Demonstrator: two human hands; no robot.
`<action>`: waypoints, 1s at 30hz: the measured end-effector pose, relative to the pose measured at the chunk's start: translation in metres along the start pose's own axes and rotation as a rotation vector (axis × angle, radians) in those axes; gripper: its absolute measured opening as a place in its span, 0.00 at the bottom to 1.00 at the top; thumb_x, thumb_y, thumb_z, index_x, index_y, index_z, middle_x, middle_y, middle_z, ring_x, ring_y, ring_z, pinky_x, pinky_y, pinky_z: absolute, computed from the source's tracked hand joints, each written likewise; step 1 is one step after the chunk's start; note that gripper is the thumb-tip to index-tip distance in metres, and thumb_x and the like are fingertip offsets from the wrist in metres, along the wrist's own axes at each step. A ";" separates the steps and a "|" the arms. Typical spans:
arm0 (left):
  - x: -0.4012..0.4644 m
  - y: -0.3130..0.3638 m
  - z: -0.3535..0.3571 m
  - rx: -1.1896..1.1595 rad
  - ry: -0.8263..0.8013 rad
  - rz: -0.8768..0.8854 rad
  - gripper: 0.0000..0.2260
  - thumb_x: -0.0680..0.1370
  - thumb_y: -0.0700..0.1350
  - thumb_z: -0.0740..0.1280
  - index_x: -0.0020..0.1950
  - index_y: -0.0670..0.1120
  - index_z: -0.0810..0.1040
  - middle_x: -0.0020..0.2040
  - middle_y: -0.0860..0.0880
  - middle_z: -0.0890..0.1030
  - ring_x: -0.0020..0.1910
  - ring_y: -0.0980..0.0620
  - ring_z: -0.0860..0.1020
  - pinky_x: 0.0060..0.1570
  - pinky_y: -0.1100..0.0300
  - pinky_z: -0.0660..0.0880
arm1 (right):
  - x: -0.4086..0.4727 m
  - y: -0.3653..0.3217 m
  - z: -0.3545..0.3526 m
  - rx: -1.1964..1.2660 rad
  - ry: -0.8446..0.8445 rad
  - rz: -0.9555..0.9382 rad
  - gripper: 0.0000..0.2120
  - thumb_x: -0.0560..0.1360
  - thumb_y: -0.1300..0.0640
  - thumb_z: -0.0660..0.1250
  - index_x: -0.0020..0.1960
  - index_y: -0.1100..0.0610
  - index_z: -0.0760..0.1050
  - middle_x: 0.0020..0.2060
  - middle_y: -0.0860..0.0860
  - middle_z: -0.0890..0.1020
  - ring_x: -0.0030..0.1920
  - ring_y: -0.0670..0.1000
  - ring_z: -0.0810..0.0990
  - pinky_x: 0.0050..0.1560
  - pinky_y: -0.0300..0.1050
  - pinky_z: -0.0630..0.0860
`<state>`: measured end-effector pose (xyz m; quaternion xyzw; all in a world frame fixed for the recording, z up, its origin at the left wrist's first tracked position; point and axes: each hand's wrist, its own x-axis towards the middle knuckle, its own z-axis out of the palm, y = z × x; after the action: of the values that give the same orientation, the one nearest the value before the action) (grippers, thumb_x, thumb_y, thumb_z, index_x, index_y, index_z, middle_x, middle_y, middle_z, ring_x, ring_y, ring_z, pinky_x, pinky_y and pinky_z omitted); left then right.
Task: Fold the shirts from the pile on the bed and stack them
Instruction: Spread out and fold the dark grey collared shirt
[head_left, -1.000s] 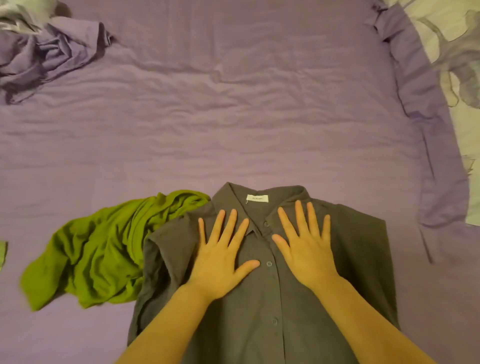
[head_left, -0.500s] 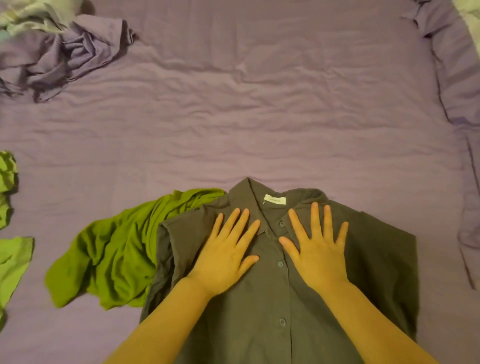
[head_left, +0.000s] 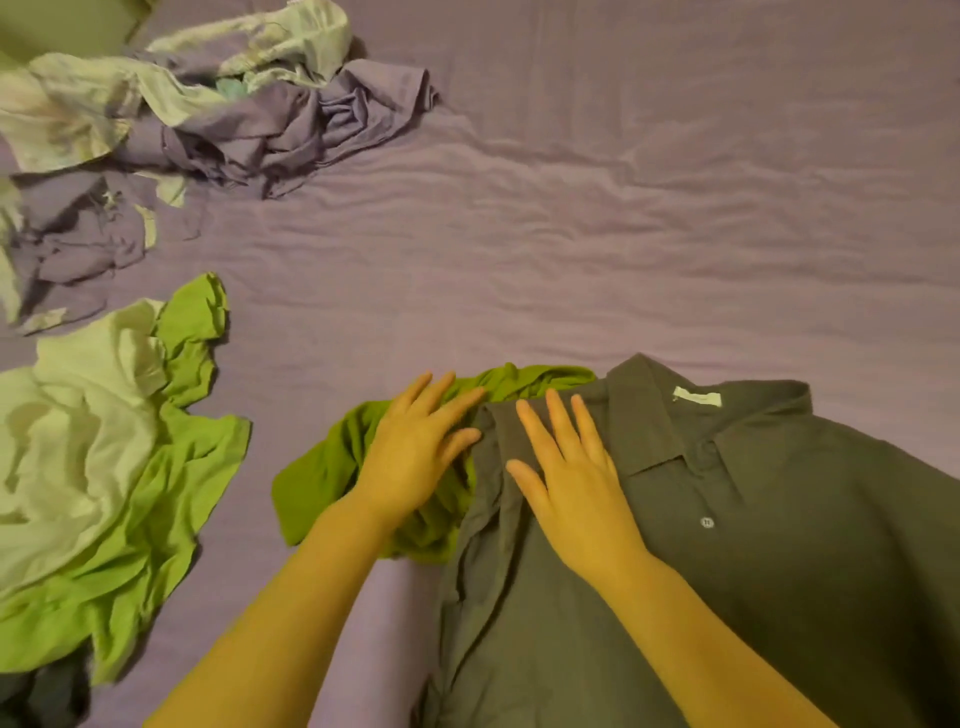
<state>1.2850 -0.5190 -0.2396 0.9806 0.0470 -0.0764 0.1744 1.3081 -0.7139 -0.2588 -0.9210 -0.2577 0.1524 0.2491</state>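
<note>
Fingers of the right hand (head_left: 571, 473) lay straight and slightly spread, flat on the folded-in shoulder of the dark shirt (head_left: 753, 545), apparently pinning that fold so it would not spring open. Just beside them, the left hand (head_left: 415, 457) rested with its fingers (head_left: 441, 395) straight and loosely fanned on a crumpled green shirt (head_left: 332, 467), gripping nothing; most likely it was there to push that cloth clear of the fold. Under and beyond the right fingertips the dark shirt spread face up, buttoned, its collar (head_left: 691, 415) and label pointing away from the person, a layout that suits folding the sides inward. The green shirt touched the dark shirt's edge between the two hands and partly tucked beneath it. Farther out past the left hand, well apart, a heap of pale and bright green clothes (head_left: 104, 467) waited unfolded, and beyond that a purple and pale tangle (head_left: 234, 114) lay near the far corner. All of it sat on the purple sheet (head_left: 623, 234) of the bed. No finished stack showed, so the work looked early.
</note>
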 end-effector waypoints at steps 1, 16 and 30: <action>0.004 -0.005 0.002 -0.083 -0.030 -0.011 0.21 0.79 0.51 0.62 0.72 0.52 0.67 0.74 0.42 0.65 0.74 0.42 0.60 0.73 0.52 0.57 | 0.005 -0.005 0.004 0.022 -0.016 -0.001 0.27 0.76 0.37 0.40 0.73 0.39 0.37 0.77 0.46 0.46 0.75 0.49 0.37 0.72 0.54 0.57; -0.008 -0.027 0.012 -0.111 -0.088 -0.040 0.28 0.73 0.58 0.68 0.72 0.61 0.65 0.51 0.44 0.76 0.52 0.42 0.76 0.45 0.53 0.72 | -0.001 -0.017 0.002 0.126 0.065 0.073 0.21 0.81 0.53 0.56 0.73 0.46 0.60 0.71 0.53 0.62 0.71 0.53 0.56 0.68 0.41 0.56; -0.098 -0.140 -0.059 0.215 0.136 -0.488 0.28 0.76 0.60 0.62 0.71 0.48 0.68 0.66 0.38 0.71 0.64 0.37 0.69 0.60 0.45 0.67 | -0.001 -0.035 0.022 0.088 -0.126 0.160 0.24 0.82 0.50 0.51 0.76 0.50 0.50 0.77 0.49 0.53 0.76 0.47 0.47 0.71 0.37 0.44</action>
<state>1.1799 -0.3735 -0.2156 0.9560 0.2852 -0.0547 0.0423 1.2839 -0.6800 -0.2579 -0.9155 -0.1915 0.2407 0.2595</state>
